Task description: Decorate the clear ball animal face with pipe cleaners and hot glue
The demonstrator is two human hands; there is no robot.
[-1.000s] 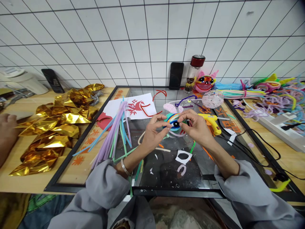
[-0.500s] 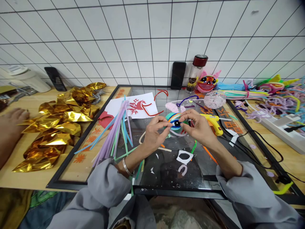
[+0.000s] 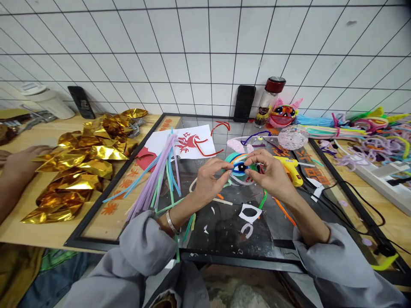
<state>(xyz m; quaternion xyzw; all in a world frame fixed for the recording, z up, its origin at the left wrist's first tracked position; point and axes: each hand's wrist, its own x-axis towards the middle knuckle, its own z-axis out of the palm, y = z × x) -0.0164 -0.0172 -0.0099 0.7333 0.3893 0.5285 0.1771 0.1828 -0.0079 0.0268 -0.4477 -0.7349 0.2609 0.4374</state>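
So you've got the eye piece (image 3: 240, 167) pinched by its two ends, left hand (image 3: 207, 182) on one side and right hand (image 3: 271, 173) on the other, thumb and fingertips closed on it. It's up over the middle of the glass top (image 3: 199, 233), right in front of the teal-and-orange coiled piece (image 3: 230, 159). Can't tell if the two are touching or joined, your fingers cover too much.

Progress-wise, the eye looks pretty much put together: white, blue rim, black pupil with a tiny glint. The coil looks well wound too, with fuzzy pink bits (image 3: 236, 145) just behind it. Whatever's left is harder to judge, but plenty of material is loose: the lilac and green stem bundle (image 3: 156, 182), a bent red stem (image 3: 205, 150), and the lilac curl (image 3: 247, 231) near you by the white scrap with an oval hole (image 3: 250, 212).

The yellow glue gun (image 3: 291, 170) lies right beside your right hand, and those black cords (image 3: 348, 188) look like the likeliest snag for that sleeve. Gold foil (image 3: 75, 184) is piled well off to your left, next to another person's hand (image 3: 30, 160).
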